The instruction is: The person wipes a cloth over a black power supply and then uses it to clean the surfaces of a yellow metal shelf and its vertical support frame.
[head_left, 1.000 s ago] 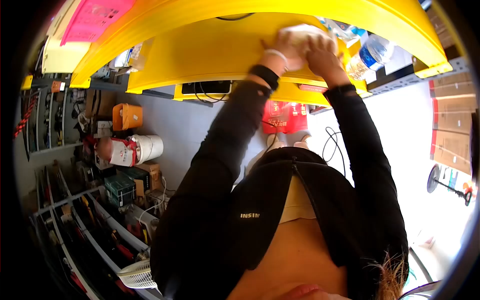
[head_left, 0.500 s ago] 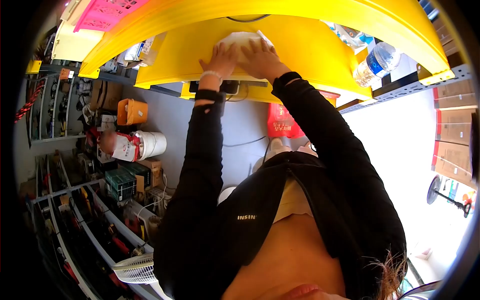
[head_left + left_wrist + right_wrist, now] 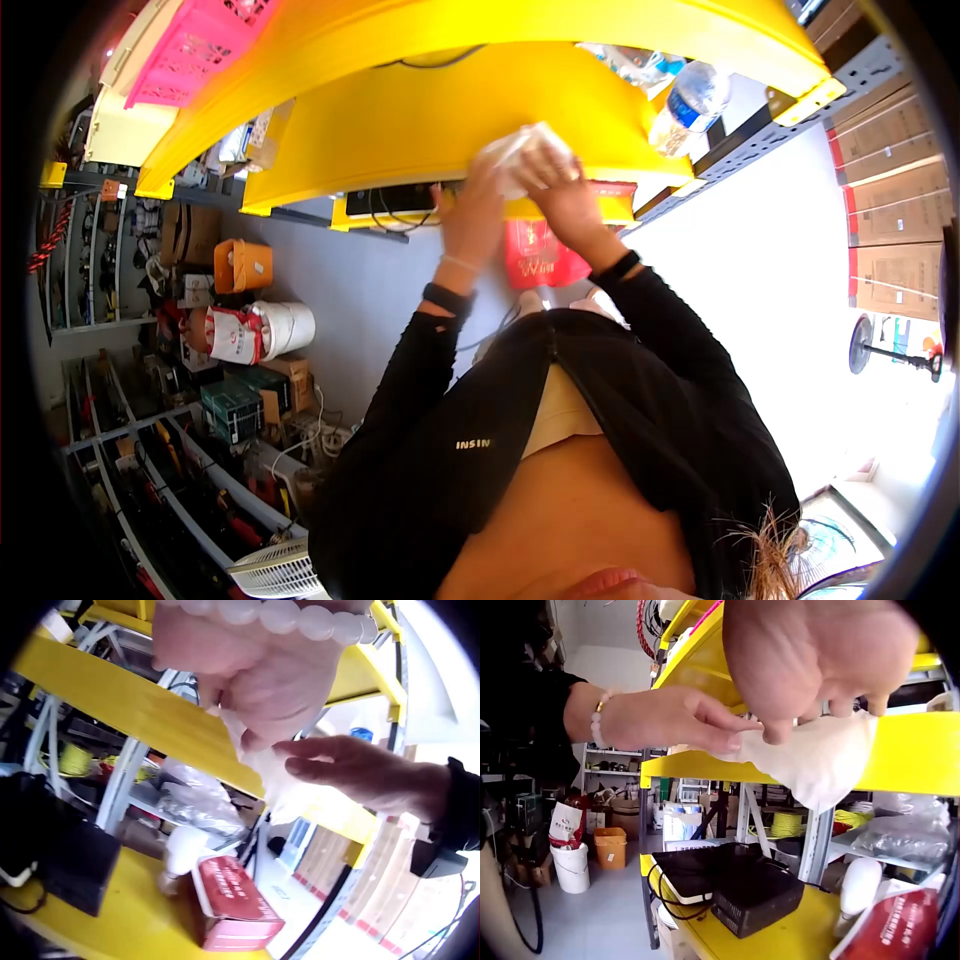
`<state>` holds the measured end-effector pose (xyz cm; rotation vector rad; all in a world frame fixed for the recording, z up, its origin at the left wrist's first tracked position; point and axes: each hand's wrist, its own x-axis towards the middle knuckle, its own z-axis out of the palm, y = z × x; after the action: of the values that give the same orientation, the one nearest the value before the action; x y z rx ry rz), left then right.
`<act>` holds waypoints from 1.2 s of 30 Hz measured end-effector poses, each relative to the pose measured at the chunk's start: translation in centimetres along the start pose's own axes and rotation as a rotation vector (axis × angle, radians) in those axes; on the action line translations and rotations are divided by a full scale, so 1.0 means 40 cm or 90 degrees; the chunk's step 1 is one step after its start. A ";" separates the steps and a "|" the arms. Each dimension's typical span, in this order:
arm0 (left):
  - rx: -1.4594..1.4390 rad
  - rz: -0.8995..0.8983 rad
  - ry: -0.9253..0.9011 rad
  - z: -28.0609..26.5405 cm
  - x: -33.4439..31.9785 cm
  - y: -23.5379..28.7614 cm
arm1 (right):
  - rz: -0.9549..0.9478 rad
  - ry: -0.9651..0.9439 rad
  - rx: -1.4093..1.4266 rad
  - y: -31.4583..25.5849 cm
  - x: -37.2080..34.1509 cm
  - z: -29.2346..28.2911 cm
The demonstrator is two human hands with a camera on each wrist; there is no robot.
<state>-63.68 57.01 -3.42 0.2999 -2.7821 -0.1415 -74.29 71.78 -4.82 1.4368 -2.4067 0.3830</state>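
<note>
A thin white cloth [image 3: 821, 765] hangs over the front edge of a yellow shelf [image 3: 390, 115]. My left hand [image 3: 472, 212] grips one side of it; in the right wrist view its thumb and fingers pinch the cloth's near end. On the other side, my right hand [image 3: 568, 205] holds the cloth, thumb beneath and fingers bent over it in the left wrist view. The two hands are close together, and the cloth is bunched between them.
A plastic bottle [image 3: 690, 105] stands at the shelf's right end, and a pink basket [image 3: 200, 50] sits higher at left. On the shelf below are a black box [image 3: 757, 896], a white bulb [image 3: 860, 885] and a red box [image 3: 234, 889]. Stacked cartons [image 3: 895, 200] line the right.
Both hands first slid left over the shelf with the cloth, flattened under spread fingers. Now they have come back right and toward the body, to the shelf's front edge, gripping the cloth.
</note>
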 end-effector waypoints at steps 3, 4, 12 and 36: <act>-0.099 0.004 0.116 0.018 0.027 -0.089 | -0.042 0.137 0.183 0.010 0.061 0.017; -0.146 0.021 0.138 0.021 0.047 -0.100 | -0.016 0.116 0.238 0.030 0.066 -0.006; -0.267 0.339 0.488 -0.358 0.233 0.261 | -0.047 0.525 0.052 0.130 -0.004 -0.515; -0.031 0.122 0.368 -0.555 0.368 0.175 | -0.014 0.342 -0.030 0.100 0.376 -0.601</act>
<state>-70.99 59.17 23.06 0.0456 -2.2141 -0.0617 -81.50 70.73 22.90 1.1539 -1.9515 0.6128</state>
